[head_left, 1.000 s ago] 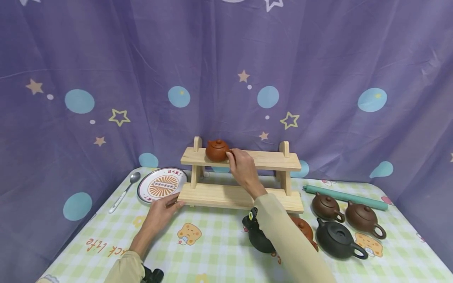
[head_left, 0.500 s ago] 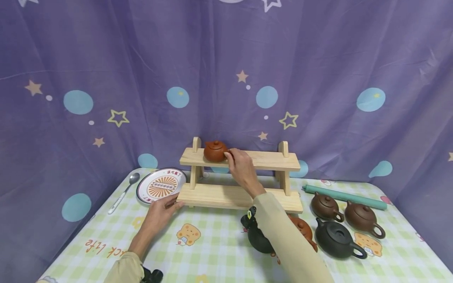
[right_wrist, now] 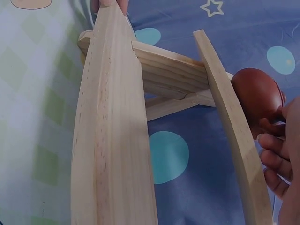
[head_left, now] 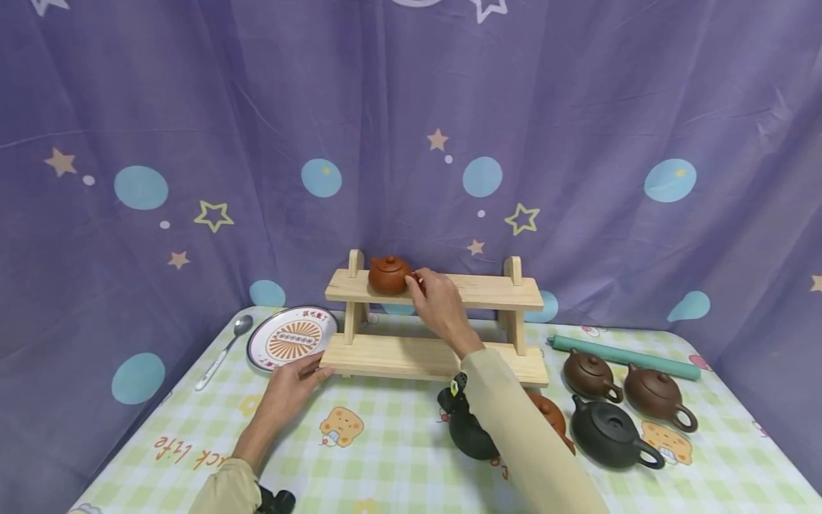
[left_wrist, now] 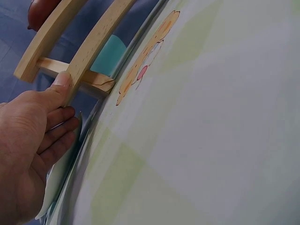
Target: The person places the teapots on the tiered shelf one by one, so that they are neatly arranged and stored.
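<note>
A small reddish-brown clay teapot [head_left: 389, 275] sits near the left end of the upper board of a two-tier wooden display rack [head_left: 398, 355]. My right hand [head_left: 443, 303] pinches the teapot's handle, which points right. In the right wrist view, the teapot [right_wrist: 257, 96] stands at the upper board with its handle between thumb and fingers. Down at the lower board's left end, my left hand [head_left: 289, 391] grips the rack. The left wrist view shows that thumb over the board's end [left_wrist: 70, 89], the other fingers below it.
Right of the rack stand two dark brown teapots [head_left: 589, 374], a black teapot [head_left: 606, 432] and a green rolled cloth [head_left: 632, 359]. An orange-brown teapot [head_left: 549, 414] and a black rounded pot [head_left: 472, 437] are partly behind my right sleeve. A plate [head_left: 260, 343] and spoon [head_left: 221, 357] lie left.
The teapot has shifted slightly left along the upper board, my right hand still holding its handle. My left hand stays at the rack's lower board.
</note>
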Demonstrator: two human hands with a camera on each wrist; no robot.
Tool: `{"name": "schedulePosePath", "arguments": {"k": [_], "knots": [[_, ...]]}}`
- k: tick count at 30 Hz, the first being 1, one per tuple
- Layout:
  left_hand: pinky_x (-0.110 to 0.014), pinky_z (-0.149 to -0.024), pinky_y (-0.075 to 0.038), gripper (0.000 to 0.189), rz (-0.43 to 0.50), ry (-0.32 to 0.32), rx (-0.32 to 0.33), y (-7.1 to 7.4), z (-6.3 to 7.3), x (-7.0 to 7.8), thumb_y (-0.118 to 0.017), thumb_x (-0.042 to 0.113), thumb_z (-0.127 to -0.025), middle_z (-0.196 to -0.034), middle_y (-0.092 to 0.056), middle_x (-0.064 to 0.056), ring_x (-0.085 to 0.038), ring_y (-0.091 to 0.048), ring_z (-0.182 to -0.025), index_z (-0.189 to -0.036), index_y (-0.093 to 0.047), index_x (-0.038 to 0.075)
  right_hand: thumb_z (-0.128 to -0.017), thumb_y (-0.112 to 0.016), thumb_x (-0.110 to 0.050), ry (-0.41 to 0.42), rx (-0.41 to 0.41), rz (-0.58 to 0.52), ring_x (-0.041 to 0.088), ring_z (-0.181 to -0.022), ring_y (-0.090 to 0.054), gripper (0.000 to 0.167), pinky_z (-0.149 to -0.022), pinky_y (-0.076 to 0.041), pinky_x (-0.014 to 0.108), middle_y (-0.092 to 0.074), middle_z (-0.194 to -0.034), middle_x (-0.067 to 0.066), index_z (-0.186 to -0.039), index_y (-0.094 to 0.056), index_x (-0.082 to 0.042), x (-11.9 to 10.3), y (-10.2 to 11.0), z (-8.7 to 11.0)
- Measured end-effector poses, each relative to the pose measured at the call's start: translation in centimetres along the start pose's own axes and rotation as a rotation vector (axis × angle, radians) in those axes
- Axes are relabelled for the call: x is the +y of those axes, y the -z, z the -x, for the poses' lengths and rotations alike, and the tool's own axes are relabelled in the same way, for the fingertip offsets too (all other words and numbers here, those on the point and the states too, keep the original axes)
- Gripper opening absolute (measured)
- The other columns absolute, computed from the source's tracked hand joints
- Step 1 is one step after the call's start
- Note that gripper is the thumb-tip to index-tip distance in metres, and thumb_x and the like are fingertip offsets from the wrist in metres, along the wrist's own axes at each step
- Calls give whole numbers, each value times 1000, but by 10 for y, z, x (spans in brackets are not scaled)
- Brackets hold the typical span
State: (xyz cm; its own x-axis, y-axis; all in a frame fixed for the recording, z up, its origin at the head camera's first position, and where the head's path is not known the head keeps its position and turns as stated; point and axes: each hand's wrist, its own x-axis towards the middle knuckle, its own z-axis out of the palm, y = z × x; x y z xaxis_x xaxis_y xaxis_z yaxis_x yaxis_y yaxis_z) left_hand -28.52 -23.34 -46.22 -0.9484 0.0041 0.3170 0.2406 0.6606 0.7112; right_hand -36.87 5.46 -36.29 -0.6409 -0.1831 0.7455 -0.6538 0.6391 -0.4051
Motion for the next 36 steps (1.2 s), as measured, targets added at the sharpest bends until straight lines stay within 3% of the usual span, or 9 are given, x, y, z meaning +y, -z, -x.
{"name": "schedulePosePath", "arguments": {"k": [8,17,36], "knots": [[-45,-95,-58,48,10,-5,-1,-2,-1,-2,-77,20,-96,-121,-72,-21,-34,-72,-108,-135,-65,-5,-103,-65,-21,-71,-36,-19,23,-72,-66,20,-64,-55,39,-70,-78,6,-97,-71,-3,0,9,3],[-47,-96,-56,47,4,-17,1,-2,-2,-3,-77,21,-97,-120,-72,-20,-34,-72,-107,-135,-65,-4,-102,-66,-17,-28,-26,-23,17,-62,-56,16,-58,-49,36,-62,-69,2,-94,-70,-4,9,33,18],[-47,-94,-57,45,7,-51,3,0,-1,-3,-76,19,-97,-118,-73,-21,-34,-73,-106,-133,-65,-6,-105,-66,-21,-83,-47,7,15,-74,-62,16,-64,-54,36,-69,-86,1,-107,-72,-6,23,107,82]]}}
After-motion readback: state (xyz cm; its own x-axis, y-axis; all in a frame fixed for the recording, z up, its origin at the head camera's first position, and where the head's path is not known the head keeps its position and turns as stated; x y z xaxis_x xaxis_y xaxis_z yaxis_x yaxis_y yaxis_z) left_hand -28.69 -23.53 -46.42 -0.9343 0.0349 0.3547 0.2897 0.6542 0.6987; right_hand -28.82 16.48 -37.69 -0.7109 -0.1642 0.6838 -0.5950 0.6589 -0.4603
